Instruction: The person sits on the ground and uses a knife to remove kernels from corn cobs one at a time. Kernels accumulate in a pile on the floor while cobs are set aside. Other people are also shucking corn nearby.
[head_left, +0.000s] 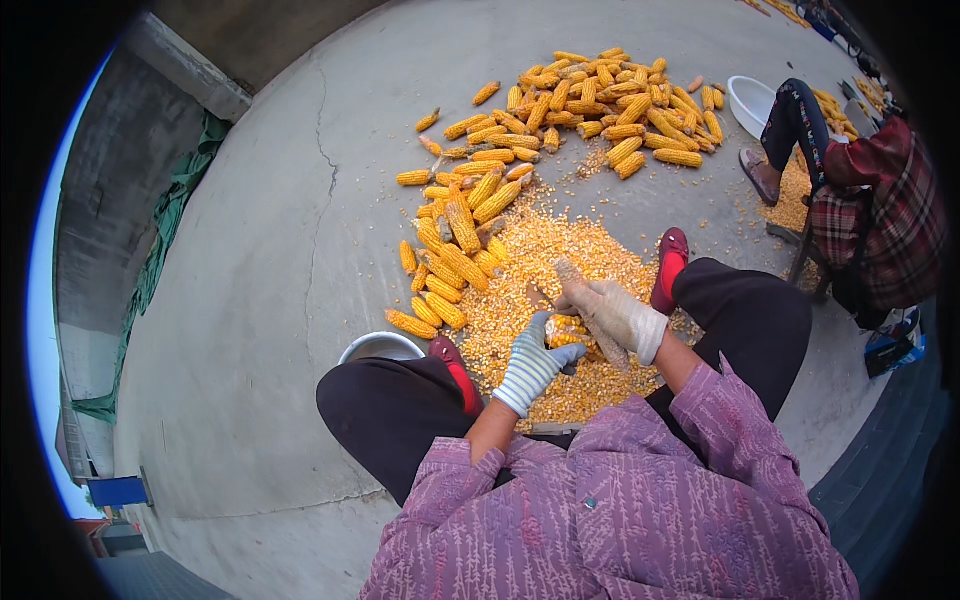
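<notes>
My left hand (534, 361), in a striped knit glove, grips a partly shelled corn ear (568, 332) with yellow kernels still on it. In my right hand (624, 315), gloved in pale, soiled knit, is a bare corn cob (604, 339), lying slantwise against the ear. Both hands are over a spread of loose corn kernels (547, 244) on the concrete between my feet. Another pale, cob-like piece (570, 270) shows just beyond my right fingers; whether it is part of the held cob I cannot tell.
Unshelled corn ears (457, 255) border the kernels on the left, joining a larger heap of ears (600, 97) farther off. A metal basin (381, 346) stands by my left knee. At right sits another person (874, 202) near a white basin (752, 105). A cracked concrete floor (247, 300) spreads leftward.
</notes>
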